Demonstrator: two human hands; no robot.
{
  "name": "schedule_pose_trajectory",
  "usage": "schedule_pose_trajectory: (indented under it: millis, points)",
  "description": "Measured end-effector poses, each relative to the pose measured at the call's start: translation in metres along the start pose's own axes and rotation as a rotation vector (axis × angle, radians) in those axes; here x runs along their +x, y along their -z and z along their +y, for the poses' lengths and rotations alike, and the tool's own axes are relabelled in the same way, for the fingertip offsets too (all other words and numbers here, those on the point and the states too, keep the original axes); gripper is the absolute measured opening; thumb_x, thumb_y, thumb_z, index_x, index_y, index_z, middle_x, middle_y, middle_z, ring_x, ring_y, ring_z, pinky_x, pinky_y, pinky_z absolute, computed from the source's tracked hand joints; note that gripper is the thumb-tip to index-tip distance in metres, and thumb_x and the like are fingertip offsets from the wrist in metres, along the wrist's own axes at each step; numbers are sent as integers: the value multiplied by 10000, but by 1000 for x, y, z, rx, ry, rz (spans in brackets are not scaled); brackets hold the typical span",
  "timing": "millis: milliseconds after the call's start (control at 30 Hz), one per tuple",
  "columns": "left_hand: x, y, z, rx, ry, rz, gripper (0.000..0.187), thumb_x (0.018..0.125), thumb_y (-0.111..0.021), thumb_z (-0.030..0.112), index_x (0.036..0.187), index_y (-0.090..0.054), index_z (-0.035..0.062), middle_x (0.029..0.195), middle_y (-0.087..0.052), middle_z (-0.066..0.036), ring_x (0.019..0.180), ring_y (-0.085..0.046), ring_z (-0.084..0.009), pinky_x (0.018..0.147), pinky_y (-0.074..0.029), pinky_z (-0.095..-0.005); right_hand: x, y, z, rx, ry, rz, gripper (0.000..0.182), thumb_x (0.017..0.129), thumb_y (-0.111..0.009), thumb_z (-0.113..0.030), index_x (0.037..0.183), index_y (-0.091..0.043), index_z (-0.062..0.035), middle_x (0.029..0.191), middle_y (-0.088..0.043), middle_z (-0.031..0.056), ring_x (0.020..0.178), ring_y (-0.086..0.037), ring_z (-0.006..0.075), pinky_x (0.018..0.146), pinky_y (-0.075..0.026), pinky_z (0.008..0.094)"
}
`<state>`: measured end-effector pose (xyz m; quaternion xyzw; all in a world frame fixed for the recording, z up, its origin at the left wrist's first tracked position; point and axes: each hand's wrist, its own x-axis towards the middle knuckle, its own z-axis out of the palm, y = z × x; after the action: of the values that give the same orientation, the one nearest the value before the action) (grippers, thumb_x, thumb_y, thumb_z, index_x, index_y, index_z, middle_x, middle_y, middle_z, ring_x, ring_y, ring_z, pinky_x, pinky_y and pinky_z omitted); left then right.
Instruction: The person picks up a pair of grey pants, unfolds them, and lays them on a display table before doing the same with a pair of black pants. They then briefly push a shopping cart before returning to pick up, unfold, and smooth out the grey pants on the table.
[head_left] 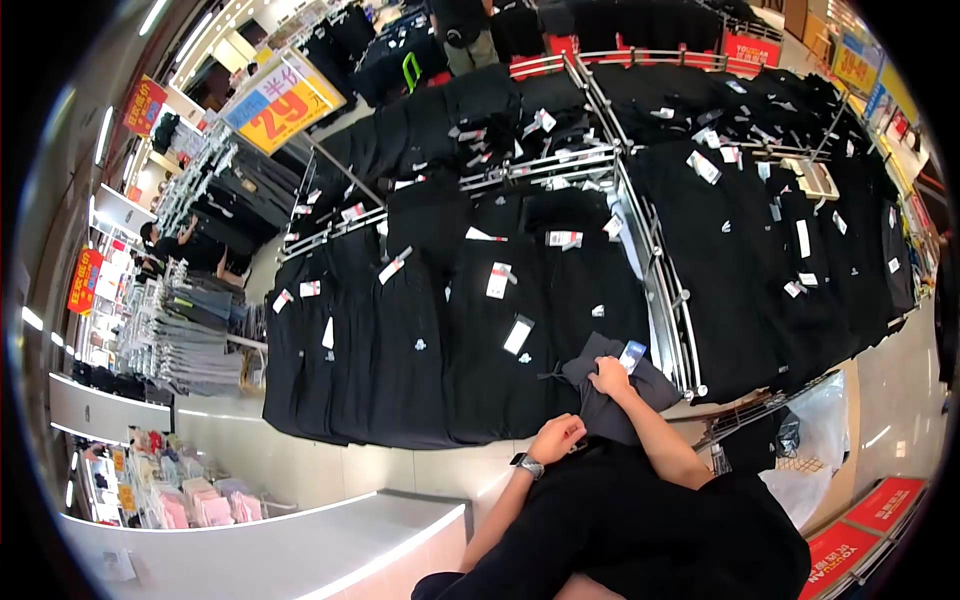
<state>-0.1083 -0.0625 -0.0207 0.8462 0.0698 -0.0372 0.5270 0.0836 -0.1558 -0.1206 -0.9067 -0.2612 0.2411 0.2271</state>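
Railed store rack [560, 160], black trousers [480, 370] on it. Grey garment [606, 418] at near edge by divider rail [672, 315]; right hand [612, 378] grasping it, left hand [560, 437] curled beside, grip unclear.

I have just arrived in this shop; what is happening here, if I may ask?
A person's right hand grips a dark grey garment beside its blue tag. The left hand is at the garment's near edge; whether it touches is hard to tell. Next to it, black garments with white tags lie in rows, divided by metal rails.
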Motion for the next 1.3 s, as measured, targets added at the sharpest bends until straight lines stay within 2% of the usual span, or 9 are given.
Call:
schedule_pose_trajectory:
  millis: [133,267,367,533,633,700,767,1133,1300]
  points:
    - [15,19,-1,-93,-55,291,320,802,-742,89,1062,-563,35,980,-595,-78,869,-624,-183,777,-507,-302,-37,92,-61,68,63,105,368,755,-721,-171,1089,-618,-58,1097,-589,210,961,-616,417,846,-510,457]
    - [24,58,26,312,-49,347,904,587,-881,322,1325,-450,26,1360,-375,-212,1239,-416,-388,1019,-404,-438,-118,194,-115,179,443,44,350,701,-718,-109,1032,-624,-51,1099,-588,138,933,-612,383,810,-502,441]
    - [43,66,45,136,-370,349,689,657,-813,224,1248,-533,4,1387,-374,-210,1258,-414,-377,1041,-377,-423,-147,212,-136,226,855,32,281,662,-723,-97,923,-627,-64,1077,-591,82,958,-592,333,830,-477,421]
    - [54,73,73,-253,-321,24,560,680,-762,140,1179,-548,2,1191,-557,-152,1077,-568,-323,937,-450,-363,-160,220,-135,267,842,308,238,594,-751,-54,753,-575,-32,1213,-574,111,990,-546,328,860,-447,403]
    - [26,63,57,21,-416,264,462,657,-846,265,904,-568,-8,979,-573,-140,937,-570,-259,790,-461,-376,-159,224,-104,396,698,617,215,599,-714,15,731,-545,-11,1203,-570,172,1045,-556,335,865,-461,412]
    - [15,89,90,-18,-210,-299,486,672,-853,334,758,-520,-9,604,-496,-73,576,-521,-219,541,-382,-388,-154,224,-71,449,567,790,212,607,-674,63,755,-543,-15,1215,-572,176,1079,-560,338,883,-462,396]
    - [-7,84,94,-67,-153,-317,421,736,-796,332,800,-582,-24,556,-541,-113,501,-536,-297,531,-417,-392,-158,232,-59,421,497,881,175,695,-621,92,730,-481,-8,1181,-577,172,974,-601,293,786,-493,318]
    - [-30,116,171,-42,-243,170,375,792,-765,225,611,-572,-41,528,-545,-155,439,-558,-289,435,-401,-331,-139,207,-78,552,403,617,182,703,-665,75,823,-543,13,1001,-649,147,900,-639,237,776,-499,301]
    - [-33,129,202,-126,-409,96,362,792,-769,193,575,-551,3,498,-505,-106,419,-525,-242,426,-373,-304,-156,225,-69,218,505,-83,444,657,-785,-73,1057,-602,-13,996,-640,136,928,-632,287,827,-492,347]
